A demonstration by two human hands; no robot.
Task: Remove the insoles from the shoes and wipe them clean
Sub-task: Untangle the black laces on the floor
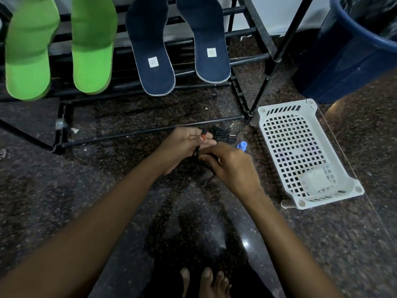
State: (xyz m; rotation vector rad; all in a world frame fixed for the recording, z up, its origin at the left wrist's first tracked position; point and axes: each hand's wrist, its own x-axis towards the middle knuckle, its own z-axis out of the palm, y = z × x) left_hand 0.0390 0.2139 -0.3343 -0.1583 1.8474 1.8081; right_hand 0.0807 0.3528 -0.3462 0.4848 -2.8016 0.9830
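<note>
Both hands low over dark speckled stone floor [86,190], meeting mid-frame. Left hand [184,145] palm-up, fingers curled, pinching a black lace [196,152] near its orange tip [203,137]. Right hand [229,164] back-up, fingers curled round the same lace just below the left; grip partly hidden by its own knuckles. Loose heap of black cord [221,132] on floor just beyond the fingertips. Small blue plastic piece [242,145] beside right hand; what it is cannot be told. Insoles are out of any shoe: green insoles [28,50] and navy insoles [150,46], two of each, lean heel-down against black metal rack [150,131], well apart from the hands. White perforated basket [266,117] on floor to the right, a small translucent tub [315,179] inside. Blue bin [343,61] at far right. Bare toes [206,280] at bottom edge
</note>
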